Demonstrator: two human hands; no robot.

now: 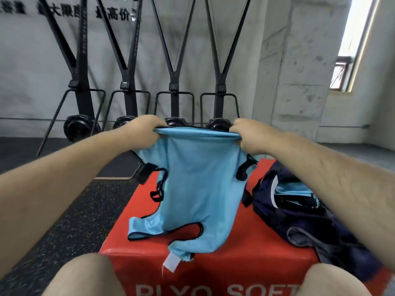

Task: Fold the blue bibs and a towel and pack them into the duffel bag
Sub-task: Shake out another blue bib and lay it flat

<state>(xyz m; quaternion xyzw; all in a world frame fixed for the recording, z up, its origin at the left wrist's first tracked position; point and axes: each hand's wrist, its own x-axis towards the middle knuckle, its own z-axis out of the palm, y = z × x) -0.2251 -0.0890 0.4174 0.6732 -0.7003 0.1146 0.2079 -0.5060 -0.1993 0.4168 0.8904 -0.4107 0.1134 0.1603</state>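
Blue bib (198,184) in clenched hands (145,131)

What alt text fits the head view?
Both hands, left and right, grip a blue bib by its top edge above a red plyo box; an open navy duffel bag sits on the box's right side.

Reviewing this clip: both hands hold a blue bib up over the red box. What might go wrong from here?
1. The blue bib hangs from the left hand and right hand with black straps dangling loose; they may tangle or bunch in the fold.
2. Its lower end drapes near the red box's front edge and may slide off.
3. The duffel bag opening looks partly collapsed, which may hinder packing.
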